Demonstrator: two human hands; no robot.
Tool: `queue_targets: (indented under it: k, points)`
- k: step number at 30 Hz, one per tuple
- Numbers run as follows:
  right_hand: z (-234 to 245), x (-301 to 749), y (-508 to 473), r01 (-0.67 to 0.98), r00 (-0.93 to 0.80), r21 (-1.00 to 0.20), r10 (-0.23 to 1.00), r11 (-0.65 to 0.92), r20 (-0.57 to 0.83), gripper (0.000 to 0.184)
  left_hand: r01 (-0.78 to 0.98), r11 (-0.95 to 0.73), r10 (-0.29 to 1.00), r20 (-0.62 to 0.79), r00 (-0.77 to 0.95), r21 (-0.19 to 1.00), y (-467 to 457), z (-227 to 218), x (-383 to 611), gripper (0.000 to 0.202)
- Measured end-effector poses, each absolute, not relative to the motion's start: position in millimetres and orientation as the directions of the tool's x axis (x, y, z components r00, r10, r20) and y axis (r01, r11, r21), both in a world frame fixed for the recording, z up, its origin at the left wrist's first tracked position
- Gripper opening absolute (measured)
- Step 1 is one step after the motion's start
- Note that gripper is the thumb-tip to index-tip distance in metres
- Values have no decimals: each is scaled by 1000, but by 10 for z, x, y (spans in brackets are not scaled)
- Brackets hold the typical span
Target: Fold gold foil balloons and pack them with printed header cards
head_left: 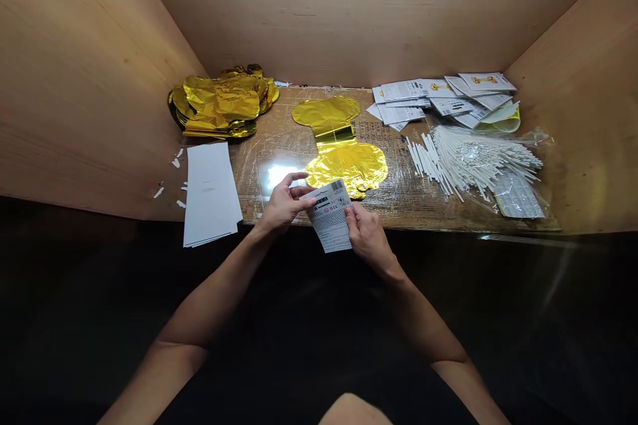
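Note:
A small white printed card (329, 216) with a barcode is held over the near edge of the workbench. My left hand (283, 204) pinches its upper left corner, other fingers spread. My right hand (366, 236) grips its right side. Just beyond the card, a flat gold foil balloon (343, 146) lies spread on the bench.
A heap of gold foil balloons (223, 101) lies at the back left. A stack of white paper sheets (209, 192) sits left of my hands. White sticks (468, 159) in clear plastic and several printed cards (443, 101) lie to the right. Wooden walls (80, 80) enclose the bench.

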State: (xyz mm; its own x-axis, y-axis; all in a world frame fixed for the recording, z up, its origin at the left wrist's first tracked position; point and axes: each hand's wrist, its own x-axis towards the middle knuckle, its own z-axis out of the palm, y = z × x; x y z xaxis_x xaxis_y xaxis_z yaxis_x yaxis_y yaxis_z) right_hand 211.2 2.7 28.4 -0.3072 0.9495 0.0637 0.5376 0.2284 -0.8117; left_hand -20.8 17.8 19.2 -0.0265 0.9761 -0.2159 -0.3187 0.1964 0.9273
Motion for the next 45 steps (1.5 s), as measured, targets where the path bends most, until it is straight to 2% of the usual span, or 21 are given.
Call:
queue_targets:
  k: [2, 4, 7, 10, 13, 15, 17, 19, 24, 29, 31, 32, 34, 36, 38, 40, 43, 45]
  points:
    - [197, 2075, -40, 508, -254, -837, 964, 203, 79, 33, -354, 153, 966, -215, -144, 923, 106, 103, -52, 77]
    - [119, 2062, -76, 455, -209, -876, 976, 159, 68, 33, -380, 137, 957, -221, -187, 915, 31, 53, 73, 68]
    - [73, 2087, -62, 377, -233, -919, 972, 116, 28, 34, -455, 172, 961, -251, -118, 873, -22, 62, 158, 61]
    - [79, 2150, -15, 293, -319, -953, 948, 75, -23, 37, -580, 265, 933, -358, -49, 770, 49, 118, 155, 61]
    - [25, 2243, -67, 87, -330, -990, 934, -114, -136, 38, -629, 285, 906, -418, -68, 723, 184, 150, 175, 60]
    - [-65, 2305, -189, -51, -336, -956, 906, -290, -257, 47, -619, 268, 910, -405, -88, 738, 245, 140, 243, 57]
    - [-167, 2347, -344, -149, -302, -906, 890, -397, -341, 49, -591, 292, 923, -383, -31, 752, 255, 105, 364, 55]
    - [-243, 2364, -476, -235, -198, -886, 912, -400, -359, 49, -548, 350, 926, -369, 80, 760, 214, 49, 529, 55]
    - [-255, 2413, -549, -360, 90, -886, 934, -292, -345, 52, -435, 424, 902, -329, 279, 794, 3, -127, 986, 59]
    - [-255, 2627, -533, -409, 247, -883, 903, -232, -352, 49, -309, 433, 864, -291, 411, 847, -112, -215, 1157, 57]
    - [-289, 2728, -553, -401, 255, -877, 887, -265, -385, 49, -138, 322, 893, -252, 373, 937, -74, -189, 1084, 59]
    - [-311, 2772, -563, -393, 261, -874, 877, -286, -404, 49, -14, 208, 931, -193, 310, 978, -38, -168, 1032, 60]
    - [-361, 2838, -573, -375, 281, -870, 855, -321, -436, 51, 258, -94, 971, 31, 238, 962, 59, -129, 941, 65]
    - [-418, 2877, -570, -363, 297, -869, 842, -337, -450, 53, 410, -391, 884, 212, 417, 824, 165, -115, 909, 73]
    - [-482, 2902, -571, -377, 305, -870, 845, -317, -440, 55, 412, -581, 720, 207, 663, 702, 260, -133, 941, 81]
    - [-557, 2928, -596, -443, 281, -856, 866, -266, -414, 60, 417, -653, 628, 145, 765, 633, 338, -166, 1000, 84]
    - [-692, 2950, -679, -576, 198, -791, 903, -207, -381, 72, 458, -668, 627, 112, 771, 586, 435, -202, 1048, 80]
    - [-794, 2918, -722, -594, 172, -779, 915, -199, -365, 76, 463, -666, 633, 114, 766, 585, 487, -203, 1044, 79]
